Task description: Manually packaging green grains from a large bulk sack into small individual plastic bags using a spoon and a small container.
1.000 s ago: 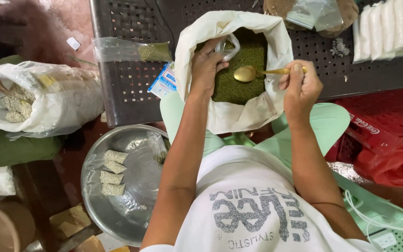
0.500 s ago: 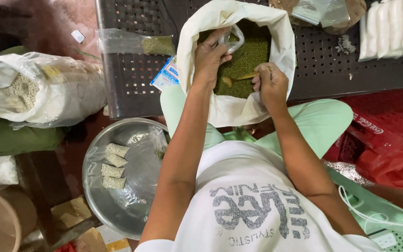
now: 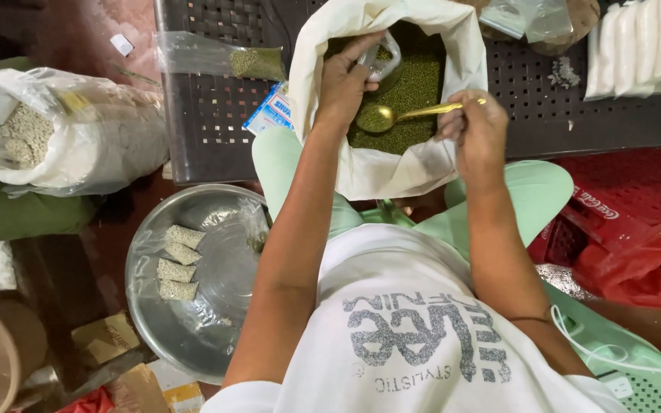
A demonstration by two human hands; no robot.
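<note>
Scooping step, I'd say: right hand (image 3: 477, 126) pinches a gold spoon (image 3: 399, 116) heaped with green beans, left hand (image 3: 343, 80) grips a small clear bag (image 3: 384, 60) at 12 o'clock inside the white sack (image 3: 392, 172). Next: tip spoon into bag mouth, steady.

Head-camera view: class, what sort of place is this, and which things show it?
Probably a small home or shop corner for packing dry goods by hand: an open sack of green beans, a metal bowl holding small filled packets, and a big bag of pale grain.
</note>
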